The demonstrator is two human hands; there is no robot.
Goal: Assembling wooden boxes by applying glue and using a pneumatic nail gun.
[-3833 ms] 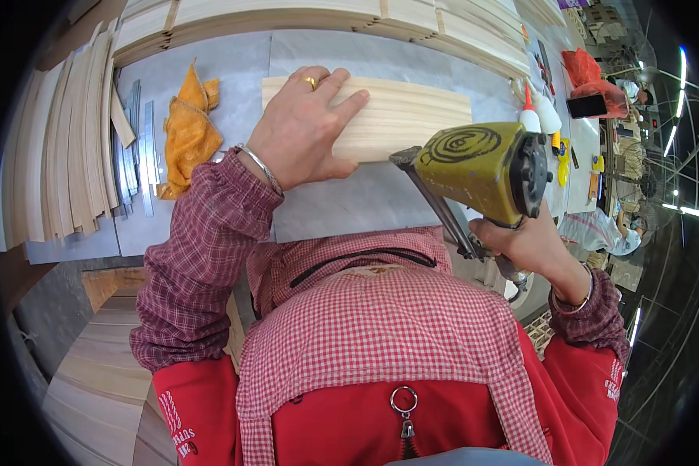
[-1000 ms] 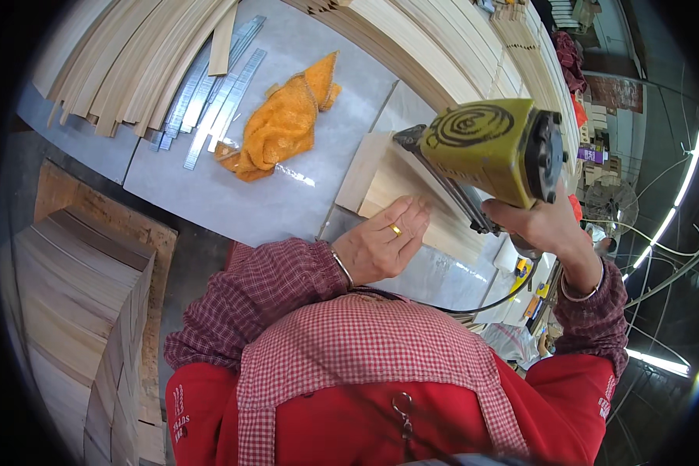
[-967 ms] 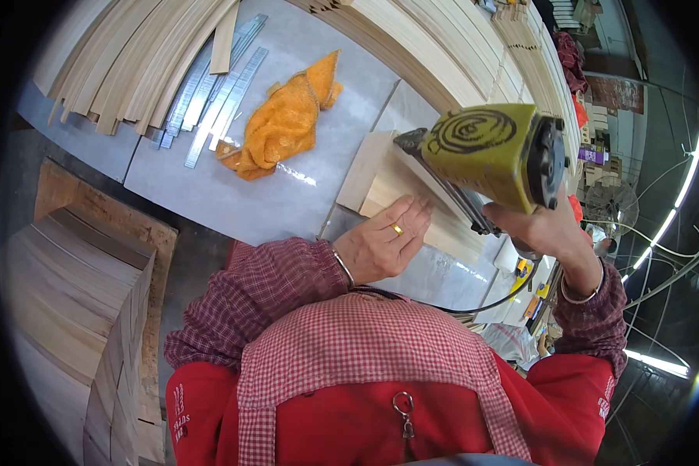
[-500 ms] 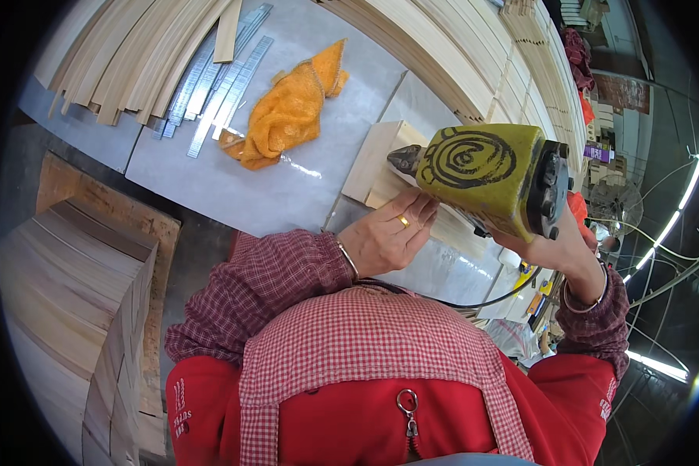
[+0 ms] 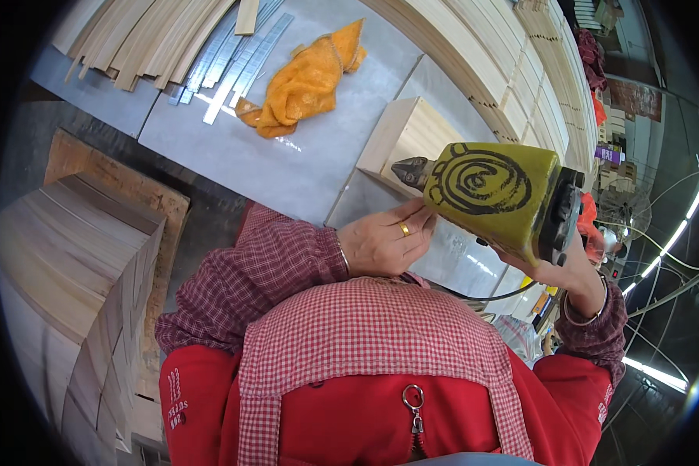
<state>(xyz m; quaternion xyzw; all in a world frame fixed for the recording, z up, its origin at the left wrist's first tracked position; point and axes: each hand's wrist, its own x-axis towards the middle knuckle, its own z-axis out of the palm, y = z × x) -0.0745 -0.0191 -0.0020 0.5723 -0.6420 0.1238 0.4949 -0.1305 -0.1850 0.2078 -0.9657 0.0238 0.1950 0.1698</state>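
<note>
My right hand point(image 5: 555, 272) grips a yellow-green air nail gun point(image 5: 485, 190), a dark swirl drawn on its head. The gun's dark pointed nose end point(image 5: 410, 171) faces left, over a pale wooden box point(image 5: 387, 138) on the table. Just below the gun is my left hand point(image 5: 388, 239), with a gold ring on one finger. Its fingers are bent and closed together, the tips tucked under the gun, so whatever they hold is hidden. A dark air hose point(image 5: 505, 294) trails below the gun.
An orange cloth point(image 5: 303, 89) lies on the grey table point(image 5: 217, 147), beside strips of metal staples or nails point(image 5: 245, 74). Thin wooden slats point(image 5: 144, 43) are piled at far left, with long stacked boards point(image 5: 466, 50) across the back. A wood stack point(image 5: 78, 256) stands at left.
The wooden box has come away from under the gun, showing more of its inside. My left hand has drawn slightly closer to my body. The whole view has shifted a little.
</note>
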